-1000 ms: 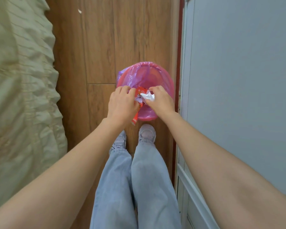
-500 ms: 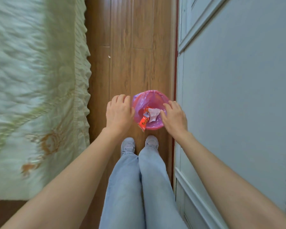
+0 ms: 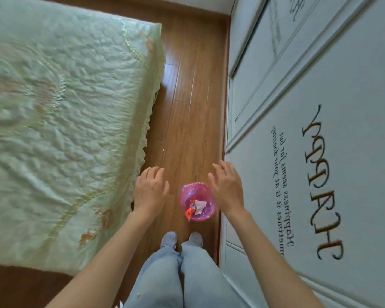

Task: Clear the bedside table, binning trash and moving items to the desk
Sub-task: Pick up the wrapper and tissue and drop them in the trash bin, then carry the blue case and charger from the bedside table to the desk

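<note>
A small pink bin (image 3: 206, 214) with a purple liner stands on the wooden floor just ahead of my feet. Inside it lie a crumpled white tissue (image 3: 200, 206) and a red snack wrapper (image 3: 190, 211) that leans over the near rim. My left hand (image 3: 150, 190) hovers to the left of the bin, fingers relaxed and holding nothing. My right hand (image 3: 228, 188) hovers to its right, fingers spread and empty. Neither the bedside table nor the desk is in view.
A bed with a pale green quilted cover (image 3: 60, 130) fills the left side. White wardrobe doors with lettering (image 3: 309, 174) run along the right. A narrow strip of wooden floor (image 3: 191, 96) lies between them, leading ahead.
Both hands let go of the wrapper and tissue, which now lie in the bin. The hands have risen and moved apart, and my view has lifted away from the bin.
</note>
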A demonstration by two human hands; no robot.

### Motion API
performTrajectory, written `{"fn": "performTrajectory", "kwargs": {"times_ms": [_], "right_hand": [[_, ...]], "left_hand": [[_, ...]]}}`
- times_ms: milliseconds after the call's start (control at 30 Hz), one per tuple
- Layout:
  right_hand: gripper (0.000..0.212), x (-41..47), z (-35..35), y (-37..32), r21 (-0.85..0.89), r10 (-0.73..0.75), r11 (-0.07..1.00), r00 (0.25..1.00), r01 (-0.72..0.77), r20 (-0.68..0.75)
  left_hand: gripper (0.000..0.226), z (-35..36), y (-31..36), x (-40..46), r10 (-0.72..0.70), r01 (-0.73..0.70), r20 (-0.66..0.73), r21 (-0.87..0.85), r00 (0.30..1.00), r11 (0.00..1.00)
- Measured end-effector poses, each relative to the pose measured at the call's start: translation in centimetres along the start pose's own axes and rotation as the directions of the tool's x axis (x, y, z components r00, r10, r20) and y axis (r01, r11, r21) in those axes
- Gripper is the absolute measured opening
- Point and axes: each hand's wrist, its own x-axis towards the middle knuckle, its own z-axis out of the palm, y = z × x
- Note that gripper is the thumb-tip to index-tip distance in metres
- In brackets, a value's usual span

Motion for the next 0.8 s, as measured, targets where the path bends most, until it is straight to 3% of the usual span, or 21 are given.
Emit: {"fn": "performTrajectory", "kwargs": {"times_ms": [167, 467, 667, 800], "right_hand": [[0.04, 2.2, -3.5, -2.7, -0.039, -0.103, 0.994, 0.995, 0.103, 0.016], [0.042, 4.9, -4.9, -8.2, -0.063, -0.365, 0.926, 0.925, 0.373, 0.108], [0.043, 5.0, -3.7, -13.1, -0.015, -0.602, 0.786, 0.77, 0.618, 0.213], [0.046, 3.8, -2.2, -17.3, 0.014, -0.728, 0.648, 0.614, 0.761, 0.303]], "left_hand": [[0.038, -5.1, -0.3, -0.9, -0.027, 0.028, -0.043, 0.025, 0.999, 0.999], [0.039, -11.6, -1.9, -5.2, -0.249, 0.264, -0.211, 0.046, 0.945, 0.964], [0.046, -13.6, -3.5, -11.1, -0.471, 0.503, -0.284, 0.047, 0.835, 0.863], [0.046, -15.4, -4.8, -16.5, -0.608, 0.661, -0.348, 0.047, 0.713, 0.749]]}}
